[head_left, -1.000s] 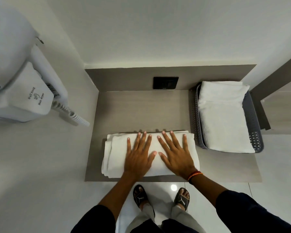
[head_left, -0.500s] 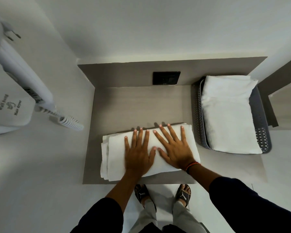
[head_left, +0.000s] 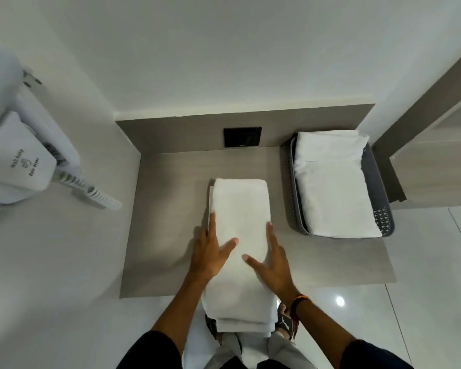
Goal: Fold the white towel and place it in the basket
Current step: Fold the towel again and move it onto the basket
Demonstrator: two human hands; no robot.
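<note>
Head view, looking down. The folded white towel (head_left: 240, 251) lies lengthwise on the grey surface (head_left: 165, 235), its long axis running away from you. Its far end sits mid-surface; its near end overhangs the front edge, above your feet. Several stacked layers show at the near end.

Your left hand (head_left: 208, 255) is on the towel's left side: fingers spread, thumb on top of the cloth, the other fingers running along the left edge. Your right hand (head_left: 273, 265) mirrors it on the right side, thumb on top pointing inward, fingers along the right edge. Both hands flat and splayed, bracketing the towel between them. Whether either one actually clamps the cloth, you cannot tell from this view.

A red and orange wristband (head_left: 298, 304) sits on your right wrist.

The grey perforated basket (head_left: 383, 217) stands at the right of the surface, well apart from the towel in your hands. It already holds another folded white towel (head_left: 333, 187), which nearly fills it.

A black wall plate (head_left: 242, 137) sits on the back panel. A white wall-hung hair dryer (head_left: 19, 161) with a coiled cord (head_left: 96, 195) is mounted on the left wall.
</note>
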